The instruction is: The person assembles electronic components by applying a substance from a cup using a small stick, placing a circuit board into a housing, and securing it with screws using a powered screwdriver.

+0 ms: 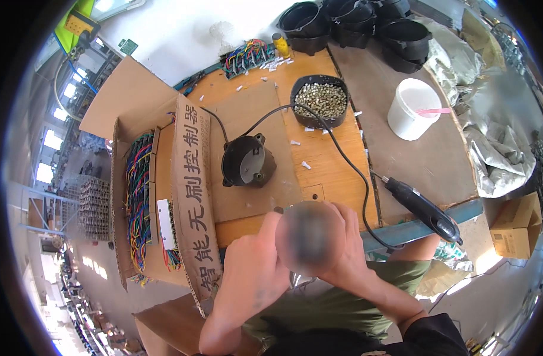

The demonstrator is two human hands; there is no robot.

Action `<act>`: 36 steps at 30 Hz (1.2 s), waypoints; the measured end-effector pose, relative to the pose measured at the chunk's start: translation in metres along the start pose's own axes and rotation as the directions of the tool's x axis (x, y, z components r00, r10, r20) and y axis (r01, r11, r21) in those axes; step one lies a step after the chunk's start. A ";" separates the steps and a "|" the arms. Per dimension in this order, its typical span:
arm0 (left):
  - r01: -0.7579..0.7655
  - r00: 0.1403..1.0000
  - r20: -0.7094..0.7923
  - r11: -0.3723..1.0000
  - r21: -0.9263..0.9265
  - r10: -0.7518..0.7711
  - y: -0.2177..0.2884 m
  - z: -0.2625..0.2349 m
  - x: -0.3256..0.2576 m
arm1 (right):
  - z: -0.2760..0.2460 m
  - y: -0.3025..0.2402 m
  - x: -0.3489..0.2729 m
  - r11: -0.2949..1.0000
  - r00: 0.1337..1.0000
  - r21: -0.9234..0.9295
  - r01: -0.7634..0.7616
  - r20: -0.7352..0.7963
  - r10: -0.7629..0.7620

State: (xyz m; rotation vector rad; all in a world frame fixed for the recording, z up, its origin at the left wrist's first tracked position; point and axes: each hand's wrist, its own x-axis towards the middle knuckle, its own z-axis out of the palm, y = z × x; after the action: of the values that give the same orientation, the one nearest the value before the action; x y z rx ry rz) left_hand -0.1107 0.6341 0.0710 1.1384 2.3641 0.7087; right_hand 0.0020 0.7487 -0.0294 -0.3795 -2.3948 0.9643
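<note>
Two bare hands, left hand (253,258) and right hand (349,240), have their fingers curled in a grip around opposite sides of a round housing (310,237), held above the person's lap at the near edge of the wooden tabletop (330,163). A circular end faces up toward the head camera; seen end-on, its depth is hidden, so its long axis cannot be told. It looks grey-brown with a darker middle, its detail blurred. A black cup-shaped housing (262,166) with screw lugs sits beyond it on a cardboard sheet (283,193).
</note>
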 end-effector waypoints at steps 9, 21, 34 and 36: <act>-0.028 0.982 0.191 0.985 0.171 -0.005 -0.006 0.013 0.020 | 0.017 0.018 -0.011 0.997 0.995 0.053 -0.063 0.084 0.058; -0.034 0.983 0.183 0.974 0.224 -0.008 -0.010 0.024 0.024 | 0.017 0.019 -0.011 0.976 0.998 0.208 -0.069 0.015 0.067; -0.179 0.983 -0.005 0.954 0.239 0.185 -0.003 0.011 0.014 | -0.049 0.012 0.005 0.955 0.976 0.265 -0.132 0.202 0.079; -0.214 0.956 -0.155 0.954 0.212 0.249 -0.003 0.008 0.005 | -0.085 0.020 0.025 1.000 0.992 -0.018 -0.015 0.124 0.017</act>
State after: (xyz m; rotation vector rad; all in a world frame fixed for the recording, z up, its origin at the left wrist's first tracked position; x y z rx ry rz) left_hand -0.1108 0.6380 0.0622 1.5139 2.5195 0.6966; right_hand 0.0309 0.8210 0.0167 -0.3555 -2.5168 1.0020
